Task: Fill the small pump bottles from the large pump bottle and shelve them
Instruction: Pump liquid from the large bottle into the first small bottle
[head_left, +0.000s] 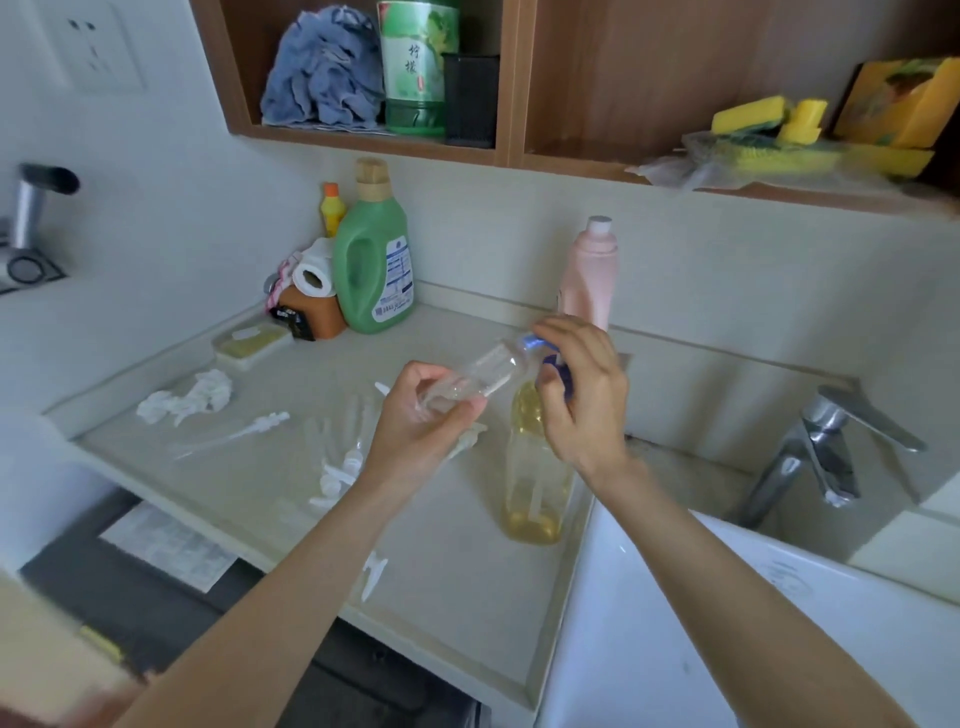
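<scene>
Two hands, left hand (415, 415) gripping one small bottle (480, 376), right hand (582, 395) on one large bottle (535, 483)

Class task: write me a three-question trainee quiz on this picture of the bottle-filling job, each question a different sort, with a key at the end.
1. True or false: the left hand holds the small clear bottle tilted, its mouth toward the large bottle's blue pump head.
2. Multiple choice: the yellow liquid in the large pump bottle lies (A) up to the neck, (B) mostly low, near its base, (C) nowhere, it is dry.
3. Short answer: what stands against the back wall just behind the right hand?

Key: 1 true. 2 B. 3 a pink bottle with a white cap.
</scene>
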